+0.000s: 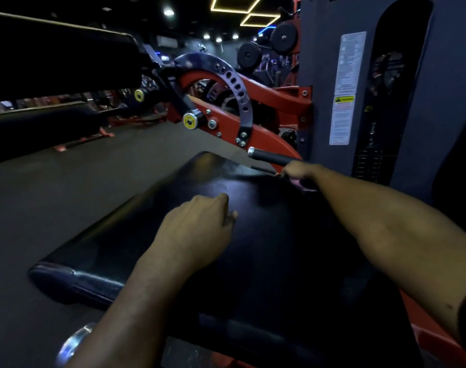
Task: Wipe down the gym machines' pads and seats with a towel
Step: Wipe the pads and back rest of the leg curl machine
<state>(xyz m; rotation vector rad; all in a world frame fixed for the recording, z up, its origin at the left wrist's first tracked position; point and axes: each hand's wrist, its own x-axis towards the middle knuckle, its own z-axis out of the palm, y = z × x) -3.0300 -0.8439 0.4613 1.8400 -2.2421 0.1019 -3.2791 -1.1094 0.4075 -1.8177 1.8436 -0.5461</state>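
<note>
A wide black seat pad [253, 251] fills the middle of the view. My left hand [197, 224] rests on its middle with the fingers curled under and the thumb against them, holding nothing. My right hand [297, 172] is at the pad's far right edge, just below a black handle bar [271, 156]. It grips a bunched towel [305, 185] that looks dark with a pinkish patch; most of the towel is hidden under the hand.
A red machine frame with a perforated black adjustment arc [237, 88] stands beyond the pad. The grey weight-stack housing [322, 75] with warning labels rises at the right. Another black pad [54, 57] juts in at the upper left. Dark floor [67, 187] lies to the left.
</note>
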